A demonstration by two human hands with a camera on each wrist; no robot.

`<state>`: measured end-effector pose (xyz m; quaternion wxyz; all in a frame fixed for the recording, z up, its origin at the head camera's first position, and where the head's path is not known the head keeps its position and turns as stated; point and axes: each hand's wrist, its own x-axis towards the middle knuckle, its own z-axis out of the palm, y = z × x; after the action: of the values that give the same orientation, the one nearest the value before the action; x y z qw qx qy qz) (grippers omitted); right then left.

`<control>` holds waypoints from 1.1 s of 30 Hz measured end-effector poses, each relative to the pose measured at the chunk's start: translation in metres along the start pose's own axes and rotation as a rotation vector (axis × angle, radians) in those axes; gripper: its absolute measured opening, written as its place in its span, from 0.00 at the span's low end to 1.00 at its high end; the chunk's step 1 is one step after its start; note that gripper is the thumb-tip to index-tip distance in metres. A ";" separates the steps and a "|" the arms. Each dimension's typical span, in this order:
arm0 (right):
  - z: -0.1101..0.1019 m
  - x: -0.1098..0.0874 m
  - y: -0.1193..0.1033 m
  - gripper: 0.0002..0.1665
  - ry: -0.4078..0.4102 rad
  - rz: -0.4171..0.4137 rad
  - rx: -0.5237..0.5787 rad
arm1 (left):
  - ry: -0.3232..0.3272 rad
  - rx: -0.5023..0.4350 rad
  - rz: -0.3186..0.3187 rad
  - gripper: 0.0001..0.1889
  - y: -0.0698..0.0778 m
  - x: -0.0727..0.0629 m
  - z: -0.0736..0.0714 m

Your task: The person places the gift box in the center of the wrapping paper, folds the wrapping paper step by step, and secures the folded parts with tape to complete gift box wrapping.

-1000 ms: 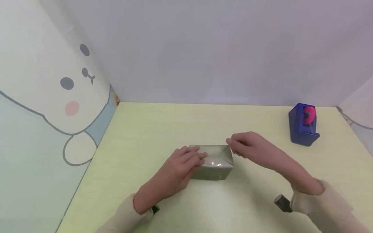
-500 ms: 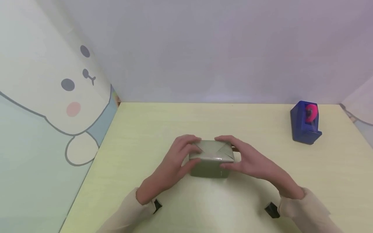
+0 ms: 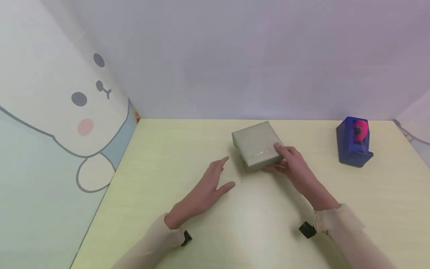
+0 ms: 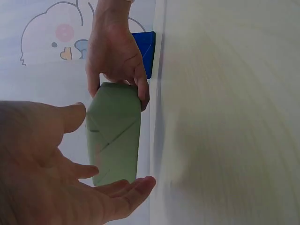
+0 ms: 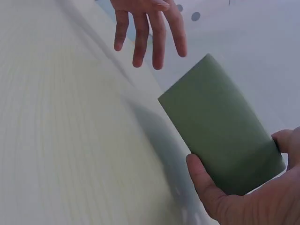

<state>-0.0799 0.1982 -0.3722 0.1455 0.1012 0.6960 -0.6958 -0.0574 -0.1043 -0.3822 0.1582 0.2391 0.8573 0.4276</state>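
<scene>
A small box [image 3: 255, 144] wrapped in plain grey-green paper is held above the table, tilted, with a strip of shiny clear tape near its front edge. My right hand [image 3: 295, 168] grips its near right corner, thumb on top and fingers beneath. In the right wrist view a smooth side of the wrapped box [image 5: 220, 129] faces the camera between thumb and fingers. Folded paper flaps show on the end of the box [image 4: 115, 136] in the left wrist view. To the left of the box, my left hand [image 3: 205, 188] is apart from it, fingers extended and thumb spread.
A blue tape dispenser [image 3: 352, 144] with a pink roll stands at the back right of the pale wooden table [image 3: 174, 142]. A pale wall [image 3: 252, 63] rises behind, and a panel with a cartoon animal [image 3: 84, 108] lines the left side.
Both hands were on the box; the left has let go. My right hand has lifted the box, turned it over and moved it away from me, so its smooth face shows on top.
</scene>
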 end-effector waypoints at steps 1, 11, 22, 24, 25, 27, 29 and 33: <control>0.001 0.001 0.002 0.49 0.010 0.018 0.013 | -0.017 0.009 0.001 0.42 0.000 0.003 0.001; 0.026 -0.008 0.010 0.45 0.124 0.028 -0.288 | -0.019 0.019 0.022 0.41 0.001 0.024 0.007; 0.034 -0.018 0.018 0.43 0.130 0.031 -0.468 | 0.059 0.052 0.031 0.38 -0.004 0.031 0.005; 0.034 -0.018 0.019 0.43 0.131 0.031 -0.466 | 0.058 0.059 0.027 0.38 -0.004 0.030 0.006; 0.034 -0.018 0.020 0.44 0.131 0.028 -0.466 | 0.056 0.059 0.025 0.38 -0.003 0.029 0.006; 0.033 -0.018 0.021 0.44 0.133 0.022 -0.463 | 0.053 0.059 0.018 0.38 -0.002 0.027 0.006; 0.031 -0.018 0.022 0.44 0.133 0.017 -0.455 | 0.049 0.058 0.010 0.37 0.000 0.025 0.006; 0.028 -0.016 0.024 0.43 0.127 -0.001 -0.459 | 0.033 0.043 -0.014 0.35 0.005 0.016 0.009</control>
<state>-0.0547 0.1719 -0.3891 0.1205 0.1087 0.8437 -0.5117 -0.0656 -0.0870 -0.3848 0.1419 0.2296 0.8704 0.4117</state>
